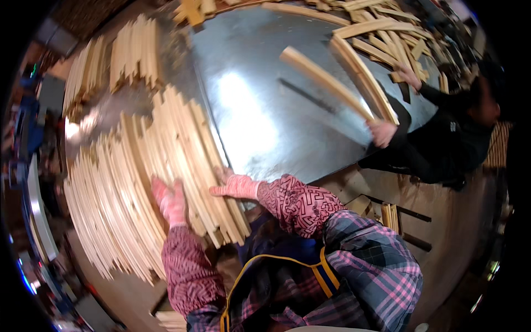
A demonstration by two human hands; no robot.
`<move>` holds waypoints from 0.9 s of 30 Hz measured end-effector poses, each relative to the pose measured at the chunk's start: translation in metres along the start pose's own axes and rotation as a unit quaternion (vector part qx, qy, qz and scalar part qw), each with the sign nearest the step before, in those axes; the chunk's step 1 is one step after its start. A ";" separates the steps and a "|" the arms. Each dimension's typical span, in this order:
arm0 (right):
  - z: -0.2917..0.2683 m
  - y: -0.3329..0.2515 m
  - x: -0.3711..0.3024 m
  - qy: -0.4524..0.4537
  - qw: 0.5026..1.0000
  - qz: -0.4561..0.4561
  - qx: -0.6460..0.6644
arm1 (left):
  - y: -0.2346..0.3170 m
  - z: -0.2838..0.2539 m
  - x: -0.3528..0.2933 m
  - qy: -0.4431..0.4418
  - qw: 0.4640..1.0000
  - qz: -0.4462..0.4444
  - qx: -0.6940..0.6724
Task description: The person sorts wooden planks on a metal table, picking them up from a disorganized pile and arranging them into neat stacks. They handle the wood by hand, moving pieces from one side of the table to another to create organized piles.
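Note:
My left hand (170, 202), in a pink-orange knit glove, rests on a wide row of pale wooden strips (110, 199), thumb apart from its fingers. A raised group of similar strips (185, 160) lies between my two hands. At this group's right edge is my right hand (240, 185), gloved alike. Its thumb stretches left over the strips, and its other fingers lie along the outer side, partly hidden. Neither hand is closed around a strip. The strips lie side by side, with uneven ends.
Two more bundles of strips (135, 52) lie at the far left. A shiny metal tabletop (238, 55) extends to the right. Across it, a co-worker in dark clothes (442, 133) grips a wooden strip (326, 80), beside a heap of loose pieces (381, 39).

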State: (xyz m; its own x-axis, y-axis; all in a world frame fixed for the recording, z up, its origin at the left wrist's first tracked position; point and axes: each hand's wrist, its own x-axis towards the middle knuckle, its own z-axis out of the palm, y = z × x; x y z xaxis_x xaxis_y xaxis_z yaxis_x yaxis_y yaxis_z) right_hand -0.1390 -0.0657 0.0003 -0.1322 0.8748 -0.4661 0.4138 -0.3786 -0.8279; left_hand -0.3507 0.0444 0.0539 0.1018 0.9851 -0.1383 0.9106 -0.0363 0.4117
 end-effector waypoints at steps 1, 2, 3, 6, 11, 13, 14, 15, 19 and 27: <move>-0.013 -0.002 -0.007 -0.017 0.999 -0.026 0.035 | 0.002 -0.001 -0.001 0.039 0.996 -0.026 -0.082; -0.018 0.008 -0.013 -0.008 0.999 -0.014 0.039 | 0.010 0.001 -0.001 0.041 0.985 -0.081 -0.149; -0.019 0.019 -0.014 -0.001 0.999 0.002 0.041 | 0.032 -0.006 0.002 0.050 0.990 -0.106 -0.075; -0.059 0.015 -0.046 -0.041 0.997 -0.065 0.006 | 0.069 -0.009 0.000 0.107 0.993 0.026 -0.037; -0.241 0.060 -0.068 0.105 0.993 -0.031 -0.031 | 0.189 0.062 0.011 0.085 0.986 0.128 -0.060; -0.330 0.107 -0.047 0.258 0.965 -0.034 -0.015 | 0.244 0.096 0.028 0.056 0.981 0.174 -0.064; -0.375 0.131 -0.036 0.329 0.944 -0.033 -0.006 | 0.275 0.106 0.041 0.017 0.979 0.186 -0.086; -0.425 0.134 -0.041 0.371 0.928 -0.004 0.012 | 0.303 0.124 0.056 0.025 0.976 0.210 -0.058; -0.594 0.159 0.010 0.497 0.858 0.028 -0.127 | 0.397 0.171 0.163 -0.021 0.954 0.300 0.016; -0.848 0.280 0.077 0.534 0.764 0.305 -0.194 | 0.612 0.319 0.405 -0.029 0.866 0.487 0.111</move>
State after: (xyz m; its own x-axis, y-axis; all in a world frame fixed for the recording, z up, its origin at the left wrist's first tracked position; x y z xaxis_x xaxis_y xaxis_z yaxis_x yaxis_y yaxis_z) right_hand 0.7310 0.1521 -0.0030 0.9166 0.3982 -0.0364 0.3690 -0.8774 -0.3065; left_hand 0.3759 0.3674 -0.0375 0.8790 0.4589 0.1292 0.4353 -0.8831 0.1752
